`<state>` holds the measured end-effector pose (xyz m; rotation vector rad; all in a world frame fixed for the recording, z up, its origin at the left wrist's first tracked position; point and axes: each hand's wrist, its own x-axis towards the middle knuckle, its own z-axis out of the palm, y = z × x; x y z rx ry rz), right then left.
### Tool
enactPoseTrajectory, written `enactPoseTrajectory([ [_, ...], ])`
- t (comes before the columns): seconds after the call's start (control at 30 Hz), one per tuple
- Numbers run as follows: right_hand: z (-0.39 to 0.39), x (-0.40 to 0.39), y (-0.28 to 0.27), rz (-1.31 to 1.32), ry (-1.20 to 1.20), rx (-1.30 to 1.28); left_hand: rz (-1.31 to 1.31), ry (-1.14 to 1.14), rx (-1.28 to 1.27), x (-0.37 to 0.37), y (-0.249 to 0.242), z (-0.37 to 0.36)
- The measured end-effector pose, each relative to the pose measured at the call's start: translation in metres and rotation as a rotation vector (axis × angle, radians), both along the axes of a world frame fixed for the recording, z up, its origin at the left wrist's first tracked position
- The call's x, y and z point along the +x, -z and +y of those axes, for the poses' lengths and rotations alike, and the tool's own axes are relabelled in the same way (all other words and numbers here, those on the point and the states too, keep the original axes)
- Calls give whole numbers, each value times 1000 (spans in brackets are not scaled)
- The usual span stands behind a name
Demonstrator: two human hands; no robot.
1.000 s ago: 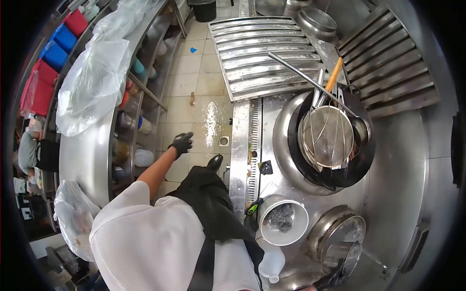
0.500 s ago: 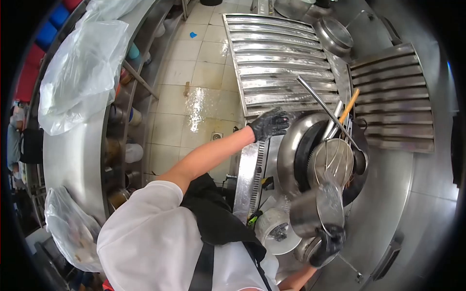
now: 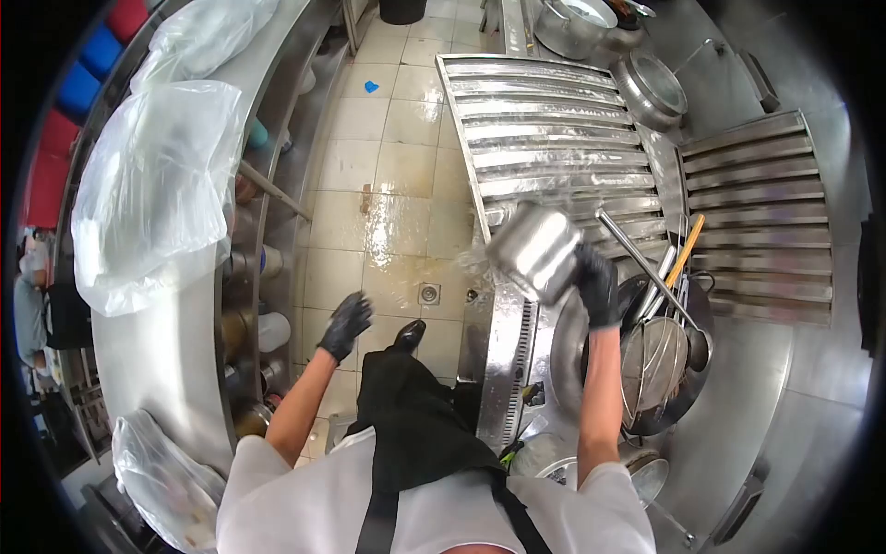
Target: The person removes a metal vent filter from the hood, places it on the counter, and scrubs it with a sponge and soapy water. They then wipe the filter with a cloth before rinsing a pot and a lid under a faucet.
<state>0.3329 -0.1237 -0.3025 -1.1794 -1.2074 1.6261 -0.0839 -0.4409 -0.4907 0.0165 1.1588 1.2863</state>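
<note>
My right hand (image 3: 596, 284), in a black glove, holds a steel pot (image 3: 537, 251) by its side or handle, tipped above the near edge of a ridged metal rack (image 3: 554, 138). Water splashes from the pot onto the rack and down its left edge. My left hand (image 3: 348, 323), also gloved in black, hangs over the floor with nothing in it; its fingers are apart and slightly blurred. Just right of the pot, a wok (image 3: 694, 392) holds a wire strainer (image 3: 653, 365) and several long-handled utensils.
A second ridged rack (image 3: 759, 217) leans at the right. Pots (image 3: 651, 90) stand at the back. On the left is a steel counter (image 3: 152, 369) with plastic bags (image 3: 152, 194) and shelves below. The tiled floor (image 3: 351, 166) is wet and has a drain (image 3: 429, 294).
My right hand has carried the pot forward from near the wok's front, and water now pours out. My left hand has moved back and left, away from the rack. The view has shifted.
</note>
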Motion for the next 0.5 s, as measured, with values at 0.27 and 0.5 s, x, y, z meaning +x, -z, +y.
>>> enactPoseTrajectory([
  [0.27,124,-113,-41,613,-74,-243,277,-163,-336,-68,74,-119],
  [0.5,42,-112,-20,751,187,-150,772,295,-286,-23,91,-86],
])
